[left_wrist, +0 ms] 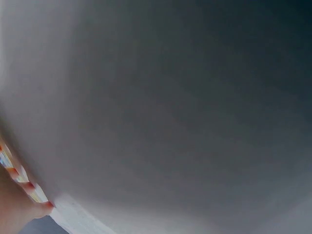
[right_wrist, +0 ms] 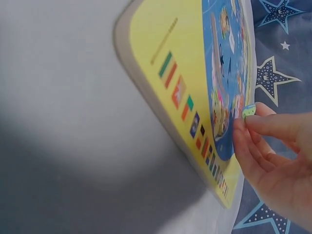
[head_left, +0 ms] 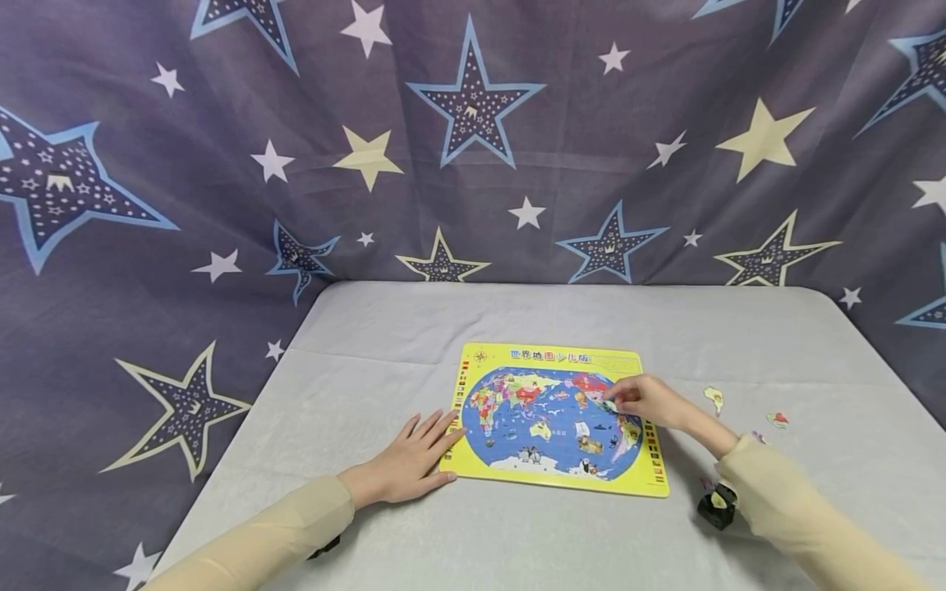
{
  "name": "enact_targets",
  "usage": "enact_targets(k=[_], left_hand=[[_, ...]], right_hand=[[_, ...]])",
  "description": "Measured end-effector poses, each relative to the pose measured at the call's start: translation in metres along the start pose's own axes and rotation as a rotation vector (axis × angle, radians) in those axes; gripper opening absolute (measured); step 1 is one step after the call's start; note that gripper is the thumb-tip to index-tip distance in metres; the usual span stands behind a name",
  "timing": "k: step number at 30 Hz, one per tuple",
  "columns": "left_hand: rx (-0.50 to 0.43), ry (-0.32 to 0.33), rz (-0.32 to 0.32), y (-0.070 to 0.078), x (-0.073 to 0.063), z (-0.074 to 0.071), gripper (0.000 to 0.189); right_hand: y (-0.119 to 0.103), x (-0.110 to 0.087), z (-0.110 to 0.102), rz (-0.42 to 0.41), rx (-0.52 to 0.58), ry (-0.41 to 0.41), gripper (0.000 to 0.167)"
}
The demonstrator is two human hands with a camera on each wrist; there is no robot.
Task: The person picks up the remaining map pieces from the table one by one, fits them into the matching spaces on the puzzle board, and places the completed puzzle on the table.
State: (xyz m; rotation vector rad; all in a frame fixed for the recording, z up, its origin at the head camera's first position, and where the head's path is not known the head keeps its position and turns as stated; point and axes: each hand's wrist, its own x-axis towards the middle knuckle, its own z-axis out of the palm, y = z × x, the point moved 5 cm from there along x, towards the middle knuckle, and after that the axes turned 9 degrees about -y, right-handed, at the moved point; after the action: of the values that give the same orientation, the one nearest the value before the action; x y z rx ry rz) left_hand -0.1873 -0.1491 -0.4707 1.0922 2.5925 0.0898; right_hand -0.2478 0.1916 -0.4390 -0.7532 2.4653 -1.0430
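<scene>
A yellow-bordered world map puzzle board lies flat on the table, a blue oval map at its middle. My right hand is over the right part of the map. Between thumb and fingers it pinches a small green puzzle piece, clearest in the right wrist view. My left hand lies palm down with fingers spread, fingertips touching the board's left border. Only part of that left hand shows in the left wrist view, which is mostly dark, blurred table surface.
To the right of the board lie loose puzzle pieces: a pale yellow one and a red and green one. A black box sits under the right wrist. Behind the grey-covered table hangs a star-patterned curtain.
</scene>
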Motion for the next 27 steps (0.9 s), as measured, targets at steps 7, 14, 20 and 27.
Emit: enact_targets(k=[7, 14, 20, 27], left_hand=[[0.018, -0.019, -0.024, 0.0001, 0.0001, 0.0006, 0.064], [0.019, -0.023, -0.03, 0.0, 0.0003, 0.0009, 0.064], [0.019, -0.022, -0.027, -0.0001, 0.0005, 0.001, 0.064], [0.017, -0.023, -0.026, -0.0001, 0.0009, 0.0012, 0.064]], right_hand=[[-0.0041, 0.0045, 0.0028, 0.007, -0.021, 0.011, 0.022], [-0.0063, 0.0074, 0.0041, 0.024, -0.056, 0.019, 0.02], [-0.0066, 0.0092, 0.0045, 0.038, -0.082, 0.022, 0.019], [-0.0064, 0.0105, 0.0049, 0.031, -0.108, 0.022, 0.017]])
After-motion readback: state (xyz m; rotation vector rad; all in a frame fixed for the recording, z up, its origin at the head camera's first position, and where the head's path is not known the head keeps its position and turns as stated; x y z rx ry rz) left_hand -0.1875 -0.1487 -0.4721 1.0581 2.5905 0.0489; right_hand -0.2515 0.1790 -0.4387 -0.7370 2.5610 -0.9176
